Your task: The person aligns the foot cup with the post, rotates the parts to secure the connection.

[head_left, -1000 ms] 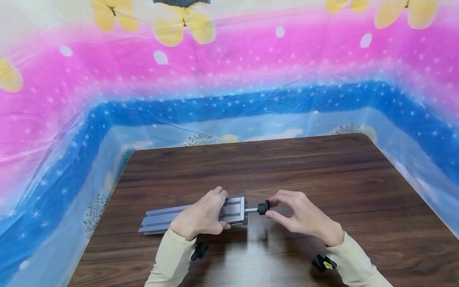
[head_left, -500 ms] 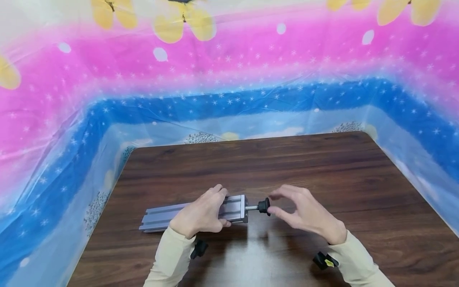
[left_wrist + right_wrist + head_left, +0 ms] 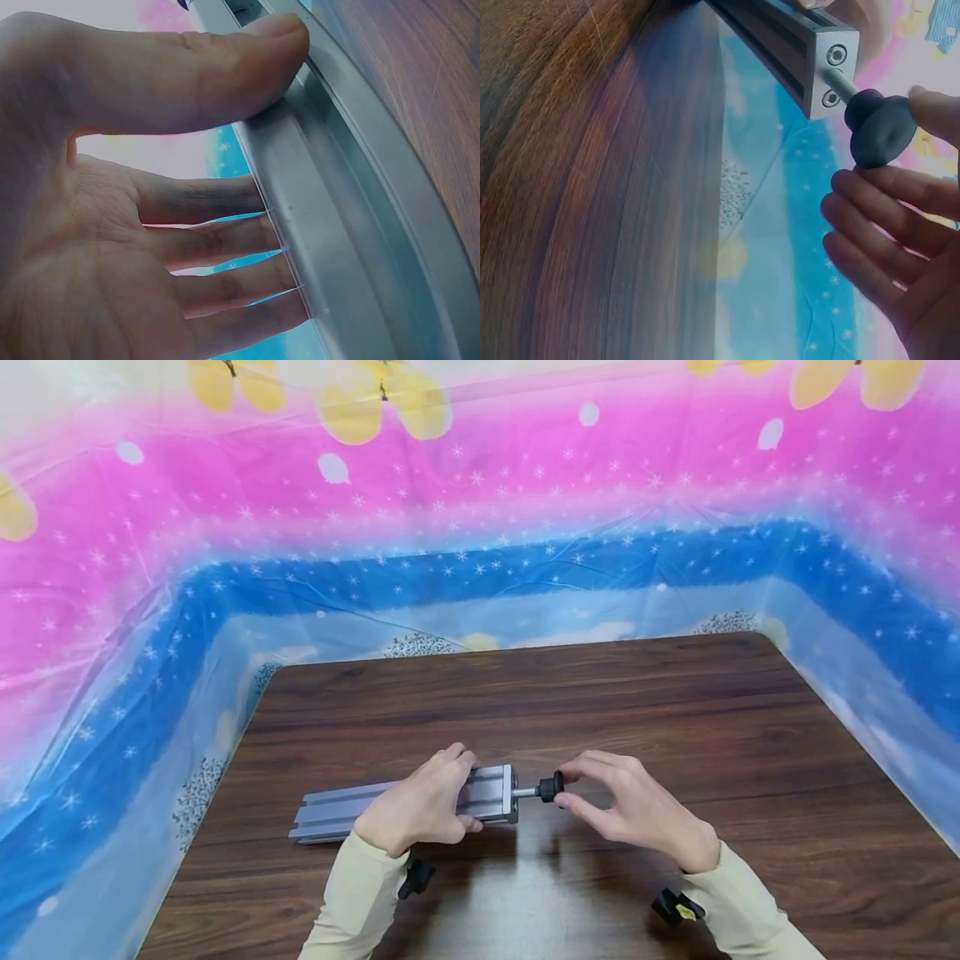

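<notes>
An aluminium profile (image 3: 330, 814) with long grooves lies left to right across the table. My left hand (image 3: 416, 806) grips it near its right end, thumb (image 3: 262, 64) on the near side and fingers on the far side. Two bolts show on its end plate (image 3: 821, 82) in the right wrist view. From that plate sticks a threaded rod (image 3: 842, 84), capped by a black levelling foot (image 3: 885, 133) with a round flat base. My right hand (image 3: 637, 810) pinches the foot's rim between thumb and index finger; the other fingers stay off it.
The dark wooden table (image 3: 600, 702) reaches back to a hanging cloth (image 3: 480, 568) printed in pink, blue and white. Black wrist cameras sit on the left cuff (image 3: 416, 878) and the right cuff (image 3: 675, 907).
Half a second ago my right thumb and fingers stood spread wider around the foot; now they have closed in on its rim. The left hand keeps its hold on the profile.
</notes>
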Tool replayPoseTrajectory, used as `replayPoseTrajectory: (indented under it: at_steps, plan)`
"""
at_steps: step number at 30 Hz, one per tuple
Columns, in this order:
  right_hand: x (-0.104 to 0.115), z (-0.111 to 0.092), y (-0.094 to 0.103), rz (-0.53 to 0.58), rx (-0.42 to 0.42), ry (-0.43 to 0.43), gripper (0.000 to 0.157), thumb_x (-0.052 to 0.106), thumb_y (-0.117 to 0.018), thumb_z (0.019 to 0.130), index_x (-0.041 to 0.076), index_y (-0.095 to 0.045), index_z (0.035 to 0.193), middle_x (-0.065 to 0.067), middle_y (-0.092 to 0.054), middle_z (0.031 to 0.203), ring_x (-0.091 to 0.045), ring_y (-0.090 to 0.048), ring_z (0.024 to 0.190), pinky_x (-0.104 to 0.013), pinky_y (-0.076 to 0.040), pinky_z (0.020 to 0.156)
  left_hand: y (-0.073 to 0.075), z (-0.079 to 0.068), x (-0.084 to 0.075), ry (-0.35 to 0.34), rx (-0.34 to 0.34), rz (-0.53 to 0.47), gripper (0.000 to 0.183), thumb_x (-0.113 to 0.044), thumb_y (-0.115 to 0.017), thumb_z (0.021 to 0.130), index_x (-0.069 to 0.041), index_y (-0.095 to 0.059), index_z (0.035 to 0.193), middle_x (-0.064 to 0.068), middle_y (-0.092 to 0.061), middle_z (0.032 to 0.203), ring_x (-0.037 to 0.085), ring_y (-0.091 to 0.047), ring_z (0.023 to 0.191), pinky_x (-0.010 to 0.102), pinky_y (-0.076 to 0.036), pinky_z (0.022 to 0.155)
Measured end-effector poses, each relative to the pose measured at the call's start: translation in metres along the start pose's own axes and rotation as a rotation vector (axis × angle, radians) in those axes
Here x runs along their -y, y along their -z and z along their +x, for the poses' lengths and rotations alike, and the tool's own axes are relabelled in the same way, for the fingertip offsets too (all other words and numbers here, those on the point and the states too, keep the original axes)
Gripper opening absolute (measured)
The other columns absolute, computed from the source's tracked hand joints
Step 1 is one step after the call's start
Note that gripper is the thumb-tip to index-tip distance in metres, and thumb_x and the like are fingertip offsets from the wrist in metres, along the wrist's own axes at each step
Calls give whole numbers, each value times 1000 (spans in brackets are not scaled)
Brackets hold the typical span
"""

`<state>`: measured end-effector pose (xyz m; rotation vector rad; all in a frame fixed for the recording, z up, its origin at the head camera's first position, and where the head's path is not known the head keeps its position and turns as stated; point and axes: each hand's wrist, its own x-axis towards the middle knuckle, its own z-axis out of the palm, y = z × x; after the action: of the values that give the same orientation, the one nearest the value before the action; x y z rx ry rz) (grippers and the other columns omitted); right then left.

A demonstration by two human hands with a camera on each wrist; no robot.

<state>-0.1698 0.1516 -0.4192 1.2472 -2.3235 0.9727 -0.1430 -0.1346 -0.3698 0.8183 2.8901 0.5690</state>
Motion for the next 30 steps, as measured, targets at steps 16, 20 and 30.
replayPoseTrajectory:
  at_steps: [16,20,30]
  plan:
    - [1,-4,3,-36,1,-43,40,27,-79,88,10,-69,123,-1,-72,116,-13,-70,105,-31,-55,91,1,-1,-1,-1,3,-7,52,-15,-86,75,5,-59,114,9,-53,100,19,-46,83,35,-43,73]
    - [1,-8,4,-24,-31,74,58,21,-86,80,6,-64,132,-6,-69,125,-20,-68,112,-19,-48,100,1,-1,-3,22,13,-17,51,-15,-86,76,5,-59,115,8,-52,98,20,-46,82,35,-42,72]
    - [0,-5,1,3,12,23,27,19,-79,88,12,-72,112,4,-73,104,-11,-72,94,-27,-57,81,0,-2,-1,-13,-3,1,49,-14,-86,75,3,-60,112,7,-51,95,18,-45,81,34,-43,73]
